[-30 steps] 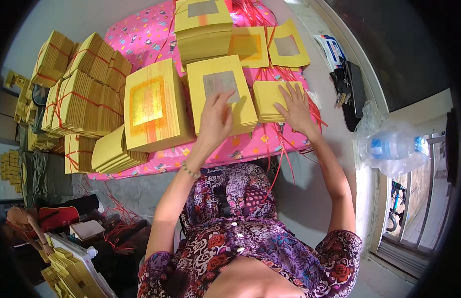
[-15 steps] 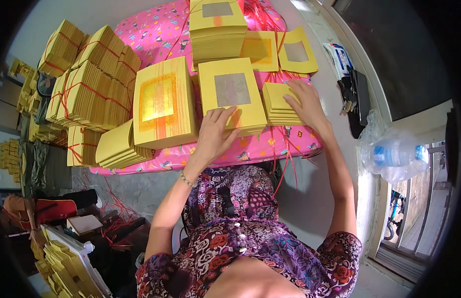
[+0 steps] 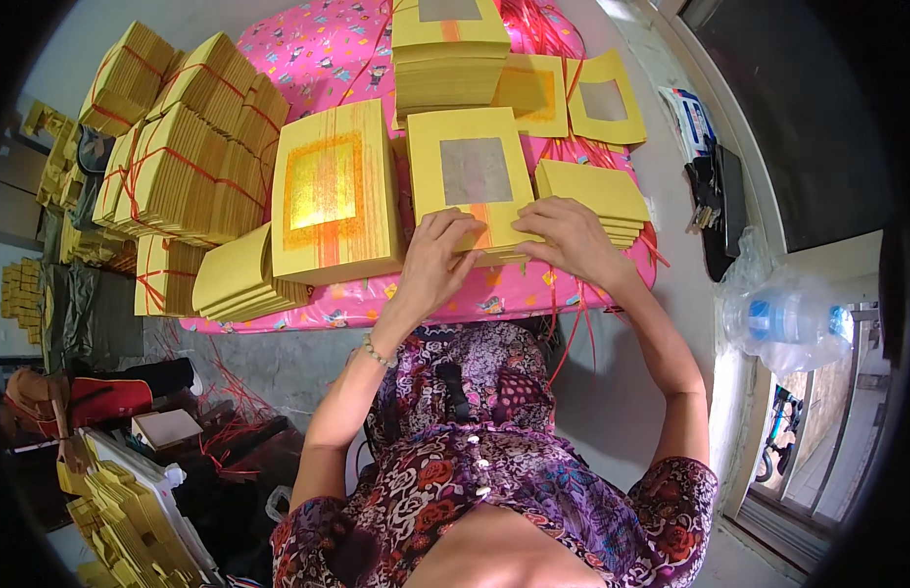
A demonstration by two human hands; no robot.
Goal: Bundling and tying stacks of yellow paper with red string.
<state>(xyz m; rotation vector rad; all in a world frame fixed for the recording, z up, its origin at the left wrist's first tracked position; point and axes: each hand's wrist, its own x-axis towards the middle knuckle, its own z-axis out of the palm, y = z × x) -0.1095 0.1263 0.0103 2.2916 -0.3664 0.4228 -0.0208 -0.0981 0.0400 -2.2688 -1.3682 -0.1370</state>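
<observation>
Right hand (image 3: 574,241) has moved from the folded stack (image 3: 590,189) at two o'clock to the silver-squared paper stack (image 3: 477,171) at twelve, joining the left hand (image 3: 441,263); fingers half-curled, grip unclear. Bundles (image 3: 186,181) at ten are red-tied; this stack looks untied.

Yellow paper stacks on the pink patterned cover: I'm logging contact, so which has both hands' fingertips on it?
The front yellow paper stack with a silver rectangle: left hand and right hand fingertips both meet its near edge, no other stack's.
</observation>
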